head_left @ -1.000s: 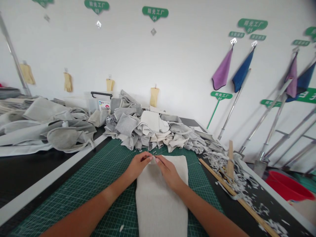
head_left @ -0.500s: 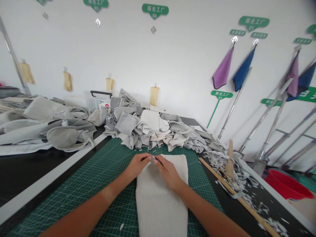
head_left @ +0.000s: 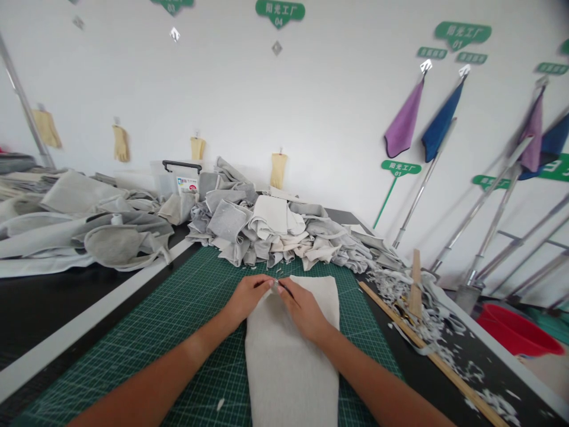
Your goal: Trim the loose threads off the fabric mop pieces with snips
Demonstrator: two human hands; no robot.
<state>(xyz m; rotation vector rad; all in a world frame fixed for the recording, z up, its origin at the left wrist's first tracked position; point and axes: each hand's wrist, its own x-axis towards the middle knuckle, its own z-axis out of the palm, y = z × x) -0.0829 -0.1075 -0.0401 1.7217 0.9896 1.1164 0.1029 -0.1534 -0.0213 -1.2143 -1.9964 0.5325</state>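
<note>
A pale beige piece of cloth (head_left: 288,367) lies lengthwise on the green cutting mat (head_left: 186,320) in front of me. My left hand (head_left: 247,295) and my right hand (head_left: 303,308) meet at its far left corner. Both hands have their fingertips pinched together on the cloth's far edge, almost touching each other. A heap of grey and cream cloth pieces (head_left: 275,234) sits just beyond the hands.
Larger grey fabric (head_left: 84,231) is piled at the left. Cloth trimmings (head_left: 418,302) and a long wooden ruler (head_left: 431,350) lie along the mat's right side. A red basin (head_left: 515,335) stands lower right. Mops and coloured cloths hang on the wall.
The hands stay pinched on the cloth's far edge; only the view has shifted slightly.
</note>
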